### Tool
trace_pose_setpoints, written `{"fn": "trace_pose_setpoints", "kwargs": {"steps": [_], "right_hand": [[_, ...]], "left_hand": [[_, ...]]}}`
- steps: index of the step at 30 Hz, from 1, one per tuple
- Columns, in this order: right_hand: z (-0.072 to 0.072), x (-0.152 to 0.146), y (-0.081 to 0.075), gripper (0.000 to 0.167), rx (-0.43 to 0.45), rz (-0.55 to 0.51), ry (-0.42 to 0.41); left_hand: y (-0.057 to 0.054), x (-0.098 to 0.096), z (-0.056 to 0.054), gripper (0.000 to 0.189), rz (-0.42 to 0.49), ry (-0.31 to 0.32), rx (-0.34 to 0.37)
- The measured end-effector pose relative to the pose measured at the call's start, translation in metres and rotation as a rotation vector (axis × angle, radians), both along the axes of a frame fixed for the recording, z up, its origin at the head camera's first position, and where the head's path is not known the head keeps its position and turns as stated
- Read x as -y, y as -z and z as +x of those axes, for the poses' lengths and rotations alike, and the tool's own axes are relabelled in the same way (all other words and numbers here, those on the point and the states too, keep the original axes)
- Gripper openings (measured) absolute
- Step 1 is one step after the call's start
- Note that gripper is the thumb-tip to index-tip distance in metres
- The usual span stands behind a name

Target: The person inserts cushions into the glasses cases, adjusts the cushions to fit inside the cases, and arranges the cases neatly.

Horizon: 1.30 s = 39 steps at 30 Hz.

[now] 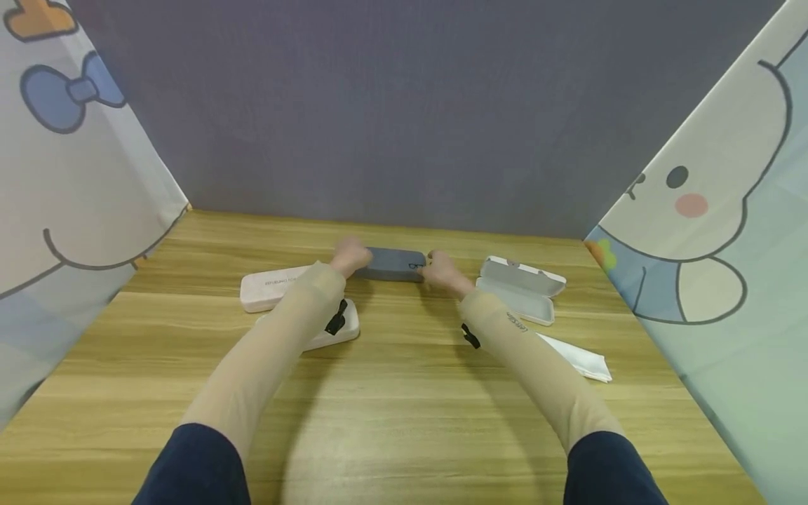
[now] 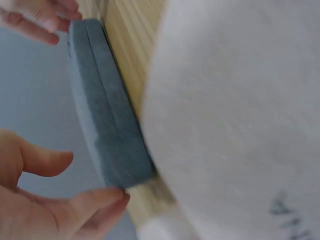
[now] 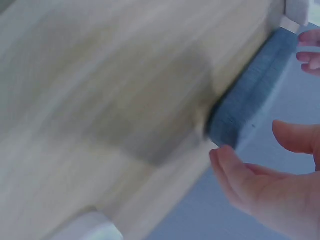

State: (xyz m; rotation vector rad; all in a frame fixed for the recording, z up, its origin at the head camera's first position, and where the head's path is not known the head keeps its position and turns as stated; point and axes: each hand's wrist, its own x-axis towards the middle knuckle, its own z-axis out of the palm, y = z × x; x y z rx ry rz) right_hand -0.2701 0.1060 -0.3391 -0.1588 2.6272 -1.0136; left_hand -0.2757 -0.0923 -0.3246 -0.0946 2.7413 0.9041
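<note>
A blue-grey glasses case (image 1: 393, 264) with a small glasses print lies closed near the back of the table. At its left end is my left hand (image 1: 351, 257); in the left wrist view the fingertips (image 2: 117, 194) touch the case's end, with the thumb held apart. My right hand (image 1: 444, 272) is at the opposite end. There the right wrist view shows fairly straight fingers (image 3: 235, 167) against the case's corner and the thumb away from it. Neither hand is wrapped round the case.
Left of the blue-grey case lies a closed white case (image 1: 268, 289), with another white case (image 1: 334, 338) partly under my left forearm. An open white case (image 1: 524, 294) stands at right, and a folded white cloth (image 1: 581, 359) lies nearer. A grey wall (image 1: 391, 119) rises behind the table.
</note>
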Motion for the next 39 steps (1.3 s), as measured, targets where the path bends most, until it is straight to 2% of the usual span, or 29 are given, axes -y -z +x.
{"fn": "trace_pose_setpoints", "kwargs": {"steps": [3,7,12,16,20,21,23,28,34,36,39], "right_hand": [[0.004,-0.008,-0.015,0.062,-0.009,0.008,-0.031],[0.006,-0.019,-0.03,0.061,-0.015,-0.001,-0.023],[0.008,-0.037,-0.041,0.058,-0.036,-0.012,-0.021],[0.009,-0.051,-0.047,0.059,-0.05,-0.023,-0.001],[0.01,-0.067,-0.052,0.058,-0.095,-0.029,0.03],[0.011,-0.071,-0.054,0.058,-0.107,-0.036,0.039],[0.013,-0.08,-0.056,0.058,-0.133,-0.046,0.055],[0.016,-0.101,-0.06,0.057,-0.169,-0.047,0.105],[0.018,-0.123,-0.063,0.056,-0.196,-0.004,0.161],[0.02,-0.129,-0.063,0.056,-0.201,-0.003,0.179],[0.022,-0.137,-0.062,0.055,-0.221,0.012,0.201]], "left_hand": [[-0.007,-0.011,0.001,0.037,-0.081,0.013,-0.091],[-0.013,-0.026,0.005,0.038,-0.026,-0.008,-0.158],[-0.014,-0.044,0.004,0.045,0.135,-0.035,-0.14],[-0.016,-0.059,0.007,0.031,0.241,-0.059,-0.111],[-0.018,-0.072,0.008,0.057,0.318,-0.063,-0.072],[-0.018,-0.076,0.008,0.058,0.334,-0.064,-0.065],[-0.017,-0.084,0.008,0.059,0.353,-0.066,-0.065],[-0.012,-0.104,0.008,0.042,0.375,-0.066,-0.099],[-0.008,-0.126,0.01,0.048,0.406,-0.046,-0.142],[-0.007,-0.132,0.011,0.052,0.427,-0.041,-0.141],[-0.005,-0.142,0.012,0.048,0.441,-0.033,-0.124]]}}
